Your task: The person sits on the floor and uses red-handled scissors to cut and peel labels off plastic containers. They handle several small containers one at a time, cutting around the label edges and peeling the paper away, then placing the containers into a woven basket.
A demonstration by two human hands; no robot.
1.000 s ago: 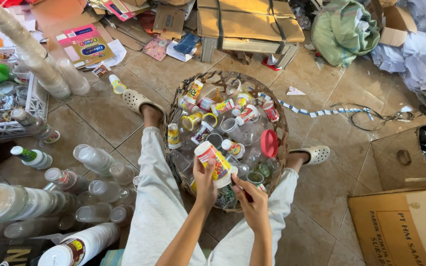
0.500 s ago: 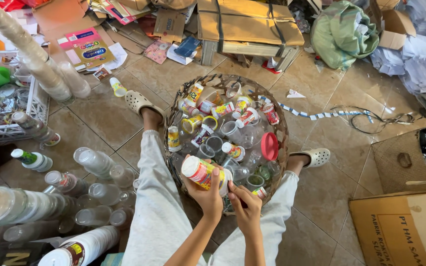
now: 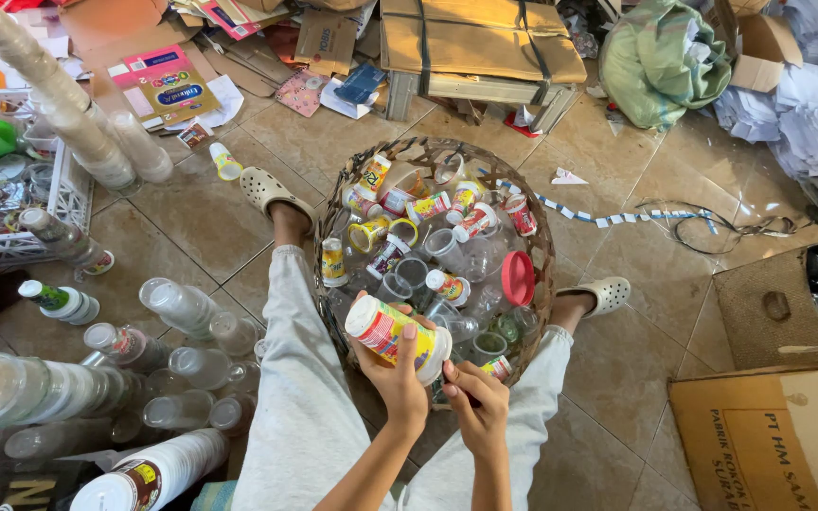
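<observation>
My left hand (image 3: 398, 377) is wrapped around a yellow-labelled plastic cup stack (image 3: 397, 338) at the round woven basket's (image 3: 545, 248) six o'clock rim. My right hand (image 3: 478, 409) pinches closed; contents unclear. Many cups remain inside, so sorting looks unfinished.

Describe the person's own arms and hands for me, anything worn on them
Both forearms are bare, with no sleeves in view. The left hand and right hand wear no gloves, and no watch or bracelet shows. The fingernails look pinkish, possibly painted.
</observation>
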